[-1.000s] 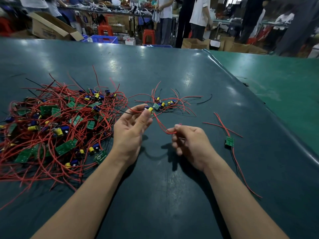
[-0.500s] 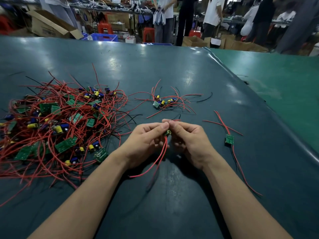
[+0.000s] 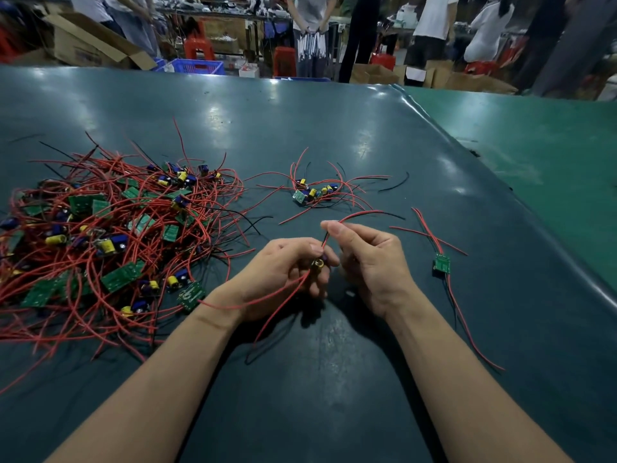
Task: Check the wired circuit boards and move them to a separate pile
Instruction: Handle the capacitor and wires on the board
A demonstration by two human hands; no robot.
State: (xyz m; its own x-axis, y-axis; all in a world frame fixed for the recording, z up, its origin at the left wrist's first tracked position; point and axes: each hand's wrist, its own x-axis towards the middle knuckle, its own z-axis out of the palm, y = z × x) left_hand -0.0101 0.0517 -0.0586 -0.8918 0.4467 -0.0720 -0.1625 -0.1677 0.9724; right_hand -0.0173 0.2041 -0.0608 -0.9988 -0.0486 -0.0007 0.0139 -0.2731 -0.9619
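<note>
Both hands meet over the dark green worktop [image 3: 334, 135], just nearer the camera than the small pile [image 3: 314, 192], which serves here as the landmark. The left hand [image 3: 283, 275] has its fingers curled around a small wired board [image 3: 318, 264], of which only a yellow round part shows between the fingertips; the board itself is mostly hidden. The right hand [image 3: 367, 259] pinches one of that board's red wires [image 3: 360, 213] between thumb and forefinger, and the wire arcs up and away toward the right of the small pile. Two more red wires from the held board trail down across the left wrist and onto the worktop.

The small pile is a handful of boards with yellow and blue parts and loose red and black leads. Well to its left lies the big heap [image 3: 110, 235], a dense tangle of green boards, yellow and blue parts and red wires. To the right of the small pile and nearer the camera, a single green board [image 3: 442, 263] lies alone, apart from the right hand, with red and black leads running both ways from it.

Beyond the far edge of the worktop stand several people, cardboard boxes [image 3: 83, 41], red stools [image 3: 200, 48] and a blue crate [image 3: 200, 66].
</note>
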